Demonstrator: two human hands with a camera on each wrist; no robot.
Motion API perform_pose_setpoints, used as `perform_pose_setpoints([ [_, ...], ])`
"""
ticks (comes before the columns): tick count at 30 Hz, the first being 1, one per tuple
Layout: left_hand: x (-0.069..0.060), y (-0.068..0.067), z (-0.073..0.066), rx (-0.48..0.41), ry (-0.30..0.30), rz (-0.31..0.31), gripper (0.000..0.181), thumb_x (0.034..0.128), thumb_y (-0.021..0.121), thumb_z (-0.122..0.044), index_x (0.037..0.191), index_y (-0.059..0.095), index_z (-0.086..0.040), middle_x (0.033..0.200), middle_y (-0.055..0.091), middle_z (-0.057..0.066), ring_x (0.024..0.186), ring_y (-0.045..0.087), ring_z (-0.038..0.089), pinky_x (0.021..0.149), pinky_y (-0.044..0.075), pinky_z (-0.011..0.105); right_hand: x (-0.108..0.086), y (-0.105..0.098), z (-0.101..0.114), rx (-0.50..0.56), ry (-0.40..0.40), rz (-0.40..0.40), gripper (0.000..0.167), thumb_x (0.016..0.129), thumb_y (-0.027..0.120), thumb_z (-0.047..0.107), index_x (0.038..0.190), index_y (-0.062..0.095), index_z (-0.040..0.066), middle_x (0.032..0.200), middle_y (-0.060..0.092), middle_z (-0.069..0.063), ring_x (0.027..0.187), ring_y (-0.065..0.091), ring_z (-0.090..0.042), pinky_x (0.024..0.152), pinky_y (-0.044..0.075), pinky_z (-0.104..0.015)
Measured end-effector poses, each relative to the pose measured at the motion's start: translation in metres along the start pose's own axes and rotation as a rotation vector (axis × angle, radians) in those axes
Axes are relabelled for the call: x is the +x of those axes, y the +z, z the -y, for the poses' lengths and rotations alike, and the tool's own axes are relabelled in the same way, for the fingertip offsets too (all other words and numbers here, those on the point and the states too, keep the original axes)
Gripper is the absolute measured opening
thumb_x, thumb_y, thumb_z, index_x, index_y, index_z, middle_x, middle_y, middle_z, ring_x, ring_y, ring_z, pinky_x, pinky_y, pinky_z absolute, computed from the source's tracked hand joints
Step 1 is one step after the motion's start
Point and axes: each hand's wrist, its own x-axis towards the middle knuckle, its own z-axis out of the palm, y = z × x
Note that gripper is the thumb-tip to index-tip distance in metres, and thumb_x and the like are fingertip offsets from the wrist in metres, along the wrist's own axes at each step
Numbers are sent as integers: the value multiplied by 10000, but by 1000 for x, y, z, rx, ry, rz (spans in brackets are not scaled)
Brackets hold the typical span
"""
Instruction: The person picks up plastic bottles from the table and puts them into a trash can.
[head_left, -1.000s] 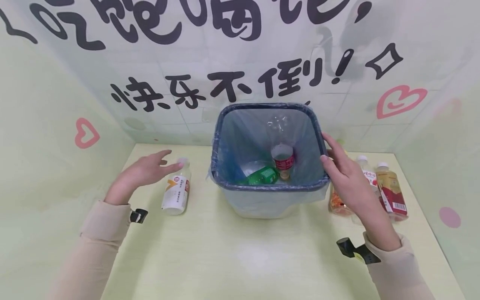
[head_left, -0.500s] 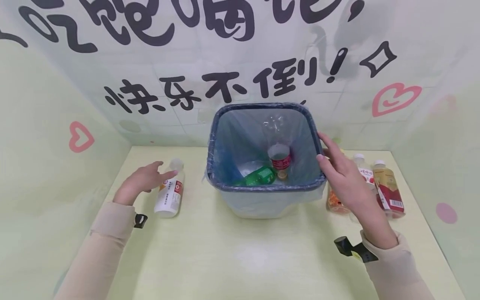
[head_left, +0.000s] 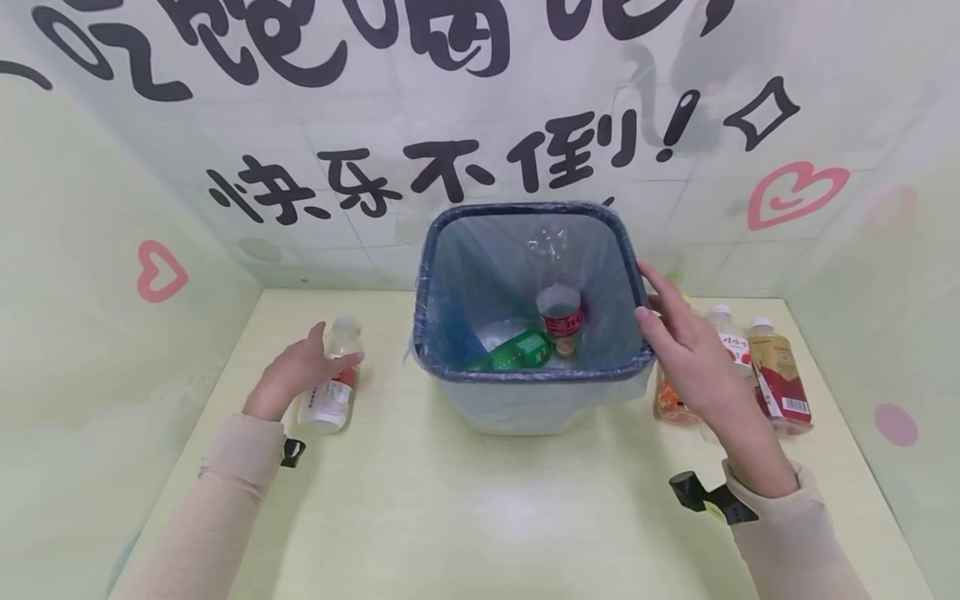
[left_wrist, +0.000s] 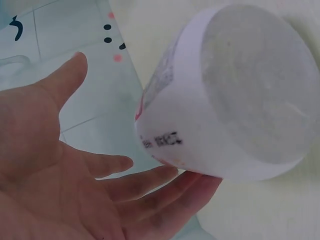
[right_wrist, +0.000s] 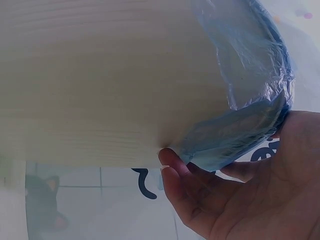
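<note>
In the head view, a white-labelled drink bottle lies on the table at the left, its cap end pointing away. Beside its upper part is my left hand, thumb spread over toward the neck. The left wrist view shows the bottle's base close up; extended fingertips touch its side, while the thumb stands apart. My right hand holds the right rim of a lined trash bin; curled fingers press its outer wall under the liner. Some of those fingers are hidden.
Inside the bin lie a green bottle and a clear bottle with a red label. Several drink bottles, one with a gold and red label, lie right of the bin, partly behind my right hand. A printed wall backs the table.
My left hand has come down and toward the right over the bottle, covering more of its label. The bottle has turned slightly. My right hand keeps its place on the bin rim.
</note>
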Motion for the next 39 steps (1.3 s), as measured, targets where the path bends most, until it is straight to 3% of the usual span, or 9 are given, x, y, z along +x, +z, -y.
perform_pose_setpoints([
  [4,2,7,5,-16,-13,-4,1113,916,562,-629,1530,-12,102,1425,342,429,1201,472,544,908,436,644,0,1,0,8,-1,2,567,1071,381,371,1593,160,353,1527,389,-228,1340,431,-463,1020,345,-694],
  [8,9,16,11,-35,-37,-23,1146,892,641,-571,1536,-52,75,1312,464,386,1040,559,451,776,478,519,0,1,0,10,2,1,567,1071,383,368,1592,161,357,1538,376,-223,1353,418,-460,1025,343,-690],
  [13,16,25,18,-53,-62,-73,1168,869,715,-453,1538,-104,43,1177,539,334,930,569,398,729,442,474,1,1,1,11,-2,3,569,1071,386,359,1593,160,351,1542,369,-225,1363,407,-456,1031,341,-684],
  [19,20,27,23,-66,-91,-96,1165,857,735,-425,1545,-88,31,1156,545,329,907,570,394,708,442,465,3,2,0,14,-10,12,568,1071,384,363,1593,160,350,1538,370,-234,1363,407,-455,1037,340,-678],
  [30,16,22,24,-167,-52,-73,1077,868,715,-451,1572,26,-16,1179,546,284,891,591,344,653,479,372,4,2,1,15,-15,16,573,1072,392,345,1596,159,336,1529,385,-232,1353,424,-446,1041,345,-669],
  [35,12,12,16,-177,11,-139,1013,858,731,-452,1555,133,-25,1119,573,261,835,619,333,585,498,347,3,1,0,-1,2,16,574,1071,386,364,1593,147,359,1535,376,-230,1357,414,-454,1035,337,-685],
  [39,8,0,4,-174,39,-186,1073,835,747,-492,1574,108,-48,1117,579,261,839,629,350,572,500,355,1,0,0,-5,10,7,572,1068,381,387,1589,146,378,1543,368,-222,1362,405,-461,1028,329,-701],
])
